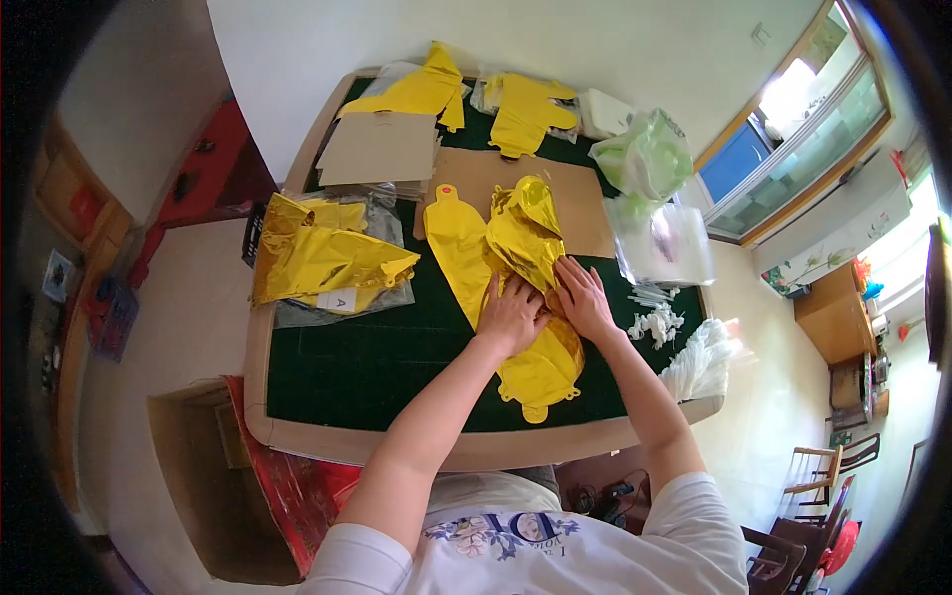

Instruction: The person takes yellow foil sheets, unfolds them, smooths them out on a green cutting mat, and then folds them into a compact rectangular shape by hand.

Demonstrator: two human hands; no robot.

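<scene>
The yellow foil point(540, 375) is lying at mid-table, under both hands, its upper part overlapping the cardboard point(590, 213). The left hand point(512, 317) is resting on it, fingers bent and a little apart; the right hand point(587, 299) is lying along its edge, fingers nearly together (whether either is pinching, I can't tell from here). Handling creased foil well, I'd judge, is calling for light, flat pressure, working outward without dragging. The green-topped table point(347, 367) is carrying a foil pile point(327, 260) at left, a card stack point(379, 149) behind it and clear bags point(664, 243) at right. An open box point(213, 486) is standing on the floor; daylight is coming in from the right.
</scene>
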